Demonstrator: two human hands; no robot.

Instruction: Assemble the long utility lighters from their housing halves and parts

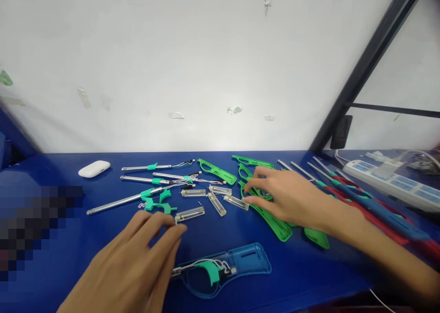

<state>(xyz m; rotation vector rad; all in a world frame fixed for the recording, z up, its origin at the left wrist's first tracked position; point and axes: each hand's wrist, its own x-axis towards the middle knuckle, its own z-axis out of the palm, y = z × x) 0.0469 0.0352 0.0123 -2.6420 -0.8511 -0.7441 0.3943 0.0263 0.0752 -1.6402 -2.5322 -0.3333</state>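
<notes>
Casing (pixel 250 260) translucent blue, trigger (pixel 212 272) teal; left grip (pixel 132 253) unclear; right grip (pixel 287 194) parted, empty.

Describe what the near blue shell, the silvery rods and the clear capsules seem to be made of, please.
Near blue shell: probably glossy plastic, translucent with highlights. Silvery rods: likely smooth metal, bright reflections. Clear capsules: probably shiny plastic, perhaps glass; insides show through.

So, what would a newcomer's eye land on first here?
Probably the bright green lighter casings, strewn over the blue table around the right hand. Next, perhaps, the translucent blue lighter casing in front, its teal trigger showing, just right of the left hand. The white earbud case also stands out, at the table's back left.
</notes>
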